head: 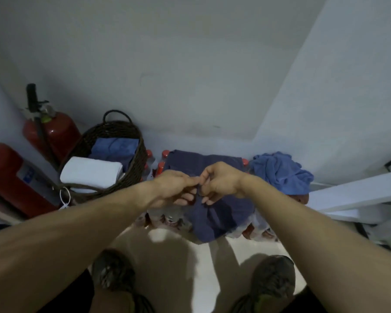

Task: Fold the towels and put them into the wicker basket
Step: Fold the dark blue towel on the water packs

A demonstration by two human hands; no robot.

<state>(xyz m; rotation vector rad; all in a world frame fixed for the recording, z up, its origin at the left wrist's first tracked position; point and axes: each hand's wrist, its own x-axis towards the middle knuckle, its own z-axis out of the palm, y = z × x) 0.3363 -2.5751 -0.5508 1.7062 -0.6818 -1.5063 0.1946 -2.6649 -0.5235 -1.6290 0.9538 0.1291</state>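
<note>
- A dark navy towel [215, 208] lies draped over a pack of red-capped bottles [165, 154] on the floor by the wall; its cloth is matte and creased, and its near edge hangs down toward the floor.
- The left hand [174, 188] and right hand [219, 181] meet above the towel's middle, each pinching a fold of the navy cloth with curled fingers.
- The wicker basket [136, 163] stands to the left, dark brown with a loop handle, and holds a folded white towel [90, 172] and a folded blue towel [115, 147].
- A crumpled light blue towel [282, 170] sits heaped to the right.
- Two red fire extinguishers [54, 134] stand left of the basket.
</note>
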